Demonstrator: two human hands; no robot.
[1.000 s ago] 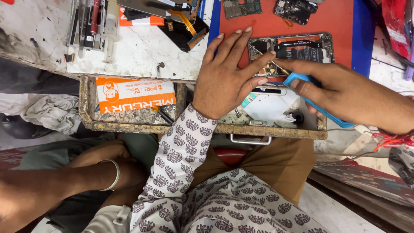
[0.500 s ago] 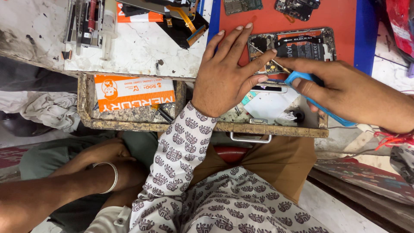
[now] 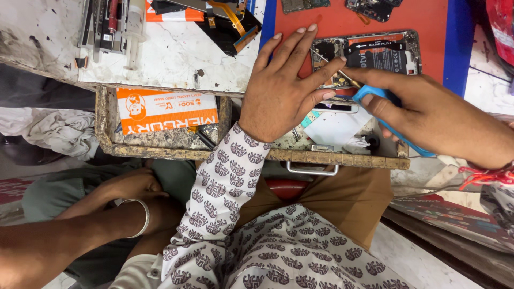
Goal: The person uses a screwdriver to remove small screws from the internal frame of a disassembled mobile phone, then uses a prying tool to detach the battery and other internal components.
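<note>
The white, stained surface (image 3: 176,59) carries a red mat (image 3: 369,27) with blue edges, and below its front edge an open drawer (image 3: 160,147) holds an orange box (image 3: 167,109), white papers and small parts. On the mat lies an opened phone (image 3: 375,56), back cover off, its battery and boards bare.

The left hand (image 3: 284,88) lies flat and spread, palm down at the mat's near edge, fingertips pressing the phone's left side to keep it from sliding; it grips nothing. The right hand (image 3: 428,115) is closed around a blue-handled screwdriver (image 3: 375,104), whose thin metal tip reaches into the phone's lower left corner, right by the left forefinger.

The step in hand looks like working a small screw or part in that corner. The next move seems to call for a steady, upright tip and firm pressure from the bracing hand, since the point sits close to the finger and to fine board parts.

Top left lie metal tools (image 3: 110,27) in a row and a dark screen part with an orange flex strip (image 3: 227,21). More loose boards (image 3: 375,6) rest at the mat's far edge. Another person's arm, with a silver bangle (image 3: 140,217), rests low on the left, well apart from the work.
</note>
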